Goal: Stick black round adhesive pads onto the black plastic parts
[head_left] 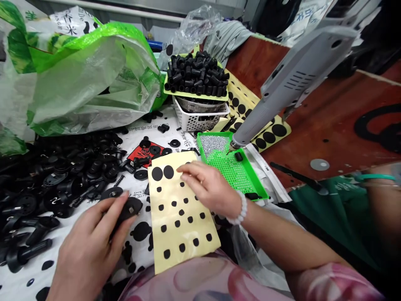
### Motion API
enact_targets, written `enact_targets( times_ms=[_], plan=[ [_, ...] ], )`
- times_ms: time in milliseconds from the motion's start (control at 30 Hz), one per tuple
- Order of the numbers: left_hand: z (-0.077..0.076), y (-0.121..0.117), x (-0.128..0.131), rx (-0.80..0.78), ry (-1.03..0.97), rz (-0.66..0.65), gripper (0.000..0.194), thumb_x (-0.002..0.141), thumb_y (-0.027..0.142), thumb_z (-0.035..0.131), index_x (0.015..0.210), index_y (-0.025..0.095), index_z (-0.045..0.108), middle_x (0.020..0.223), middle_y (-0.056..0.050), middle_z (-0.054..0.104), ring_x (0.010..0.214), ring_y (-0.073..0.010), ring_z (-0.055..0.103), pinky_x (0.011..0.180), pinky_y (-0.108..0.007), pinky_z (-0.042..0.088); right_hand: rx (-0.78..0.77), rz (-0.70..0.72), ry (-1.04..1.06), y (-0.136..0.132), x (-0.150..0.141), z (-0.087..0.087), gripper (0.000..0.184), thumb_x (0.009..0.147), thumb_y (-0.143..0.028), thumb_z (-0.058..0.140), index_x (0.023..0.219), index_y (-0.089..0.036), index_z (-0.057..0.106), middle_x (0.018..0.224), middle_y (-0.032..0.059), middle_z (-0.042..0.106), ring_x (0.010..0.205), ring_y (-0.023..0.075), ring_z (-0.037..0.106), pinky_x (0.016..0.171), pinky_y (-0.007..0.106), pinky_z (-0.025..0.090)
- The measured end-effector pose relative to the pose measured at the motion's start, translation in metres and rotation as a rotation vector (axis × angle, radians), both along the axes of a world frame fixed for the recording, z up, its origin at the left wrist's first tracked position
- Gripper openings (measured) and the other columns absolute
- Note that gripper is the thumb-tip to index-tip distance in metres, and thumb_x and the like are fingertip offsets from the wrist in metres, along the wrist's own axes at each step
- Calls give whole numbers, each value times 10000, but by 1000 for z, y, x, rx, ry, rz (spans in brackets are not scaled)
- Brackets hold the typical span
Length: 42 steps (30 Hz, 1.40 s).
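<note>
Your left hand (89, 246) clamped on a black plastic part (130, 207), your open right hand (209, 188) on a yellow sticker sheet (188, 234), green tray (255, 175) at one o'clock, loose black parts (62, 179) at nine o'clock

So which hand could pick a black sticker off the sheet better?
Probably the right hand: it rests on the yellow backing sheet, while the left hand holds a black plastic part.

Matt black rubber pads (157, 173) sit on glossy tan backing paper (188, 232).
</note>
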<state>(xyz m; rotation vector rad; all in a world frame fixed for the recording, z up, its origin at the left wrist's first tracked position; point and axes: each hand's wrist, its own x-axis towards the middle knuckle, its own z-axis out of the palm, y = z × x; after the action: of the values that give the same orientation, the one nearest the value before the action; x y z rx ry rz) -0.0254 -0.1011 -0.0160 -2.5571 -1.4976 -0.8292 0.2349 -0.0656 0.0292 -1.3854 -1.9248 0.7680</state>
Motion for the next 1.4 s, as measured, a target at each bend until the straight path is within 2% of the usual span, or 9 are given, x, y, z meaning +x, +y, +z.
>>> enact_targets(
  times_ms=[67, 167, 267, 467, 600, 700, 867, 1100, 1400],
  plan=[
    [-2, 8, -3, -19, 88, 51, 562, 913, 369, 461, 1445, 254, 318, 1160, -139, 537, 953, -346, 562, 824, -486, 453, 83, -35, -288, 17, 14, 3, 219, 902, -182, 481, 1013, -140, 665, 958, 83, 644, 880, 176, 580, 784, 328, 426],
    [-2, 15, -1, -37, 167, 64, 503, 925, 363, 413, 1405, 224, 362, 1196, -168, 528, 1005, -388, 554, 810, -522, 455, 92, 3, -626, 37, 24, -3, 218, 908, -181, 489, 1002, -148, 682, 977, 87, 642, 861, 178, 568, 716, 305, 387],
    [2, 15, 7, -21, 178, 66, 430, 926, 356, 409, 1321, 193, 457, 1207, -191, 536, 1040, -401, 554, 806, -536, 457, 123, 50, -791, 48, 25, -13, 194, 899, -203, 514, 945, -158, 697, 945, 90, 639, 850, 193, 538, 679, 315, 331],
    [10, 16, 46, 34, 164, -71, 416, 885, 353, 506, 1207, 98, 573, 1225, -238, 577, 1099, -413, 547, 850, -550, 448, 180, 89, -850, 51, 24, -24, 162, 874, -232, 559, 836, -161, 699, 892, 92, 621, 843, 208, 489, 720, 344, 266],
    [7, 28, 86, -44, 234, -169, 444, 854, 312, 571, 1218, 58, 587, 1282, -242, 584, 1191, -413, 513, 943, -563, 403, 215, 92, -870, 49, 25, -28, 170, 878, -236, 558, 816, -159, 697, 881, 87, 620, 847, 206, 481, 736, 343, 245],
    [-1, 36, 106, -137, 302, -172, 515, 838, 341, 600, 1261, 49, 567, 1355, -235, 529, 1266, -406, 458, 1015, -569, 352, 235, 86, -875, 47, 26, -31, 179, 884, -217, 540, 812, -159, 694, 886, 82, 619, 847, 204, 476, 738, 340, 234],
    [-13, 41, 107, -179, 295, -151, 563, 859, 407, 560, 1304, 63, 537, 1398, -207, 492, 1298, -390, 428, 1027, -567, 344, 242, 77, -860, 49, 29, -34, 156, 881, -210, 546, 835, -174, 691, 886, 62, 619, 847, 197, 476, 741, 331, 229],
    [-14, 41, 105, -185, 281, -156, 587, 856, 421, 560, 1307, 48, 527, 1394, -211, 495, 1291, -397, 435, 1018, -570, 350, 253, 92, -860, 59, 25, -30, 207, 896, -140, 487, 813, -148, 677, 846, 71, 616, 806, 190, 465, 736, 332, 237],
    [-15, 40, 105, -201, 299, -148, 575, 859, 417, 555, 1306, 57, 529, 1407, -195, 486, 1296, -377, 433, 1031, -543, 337, 285, 189, -928, 29, 27, -29, 184, 887, -137, 514, 777, -156, 661, 812, 68, 590, 800, 197, 443, 774, 354, 255]
  ],
)
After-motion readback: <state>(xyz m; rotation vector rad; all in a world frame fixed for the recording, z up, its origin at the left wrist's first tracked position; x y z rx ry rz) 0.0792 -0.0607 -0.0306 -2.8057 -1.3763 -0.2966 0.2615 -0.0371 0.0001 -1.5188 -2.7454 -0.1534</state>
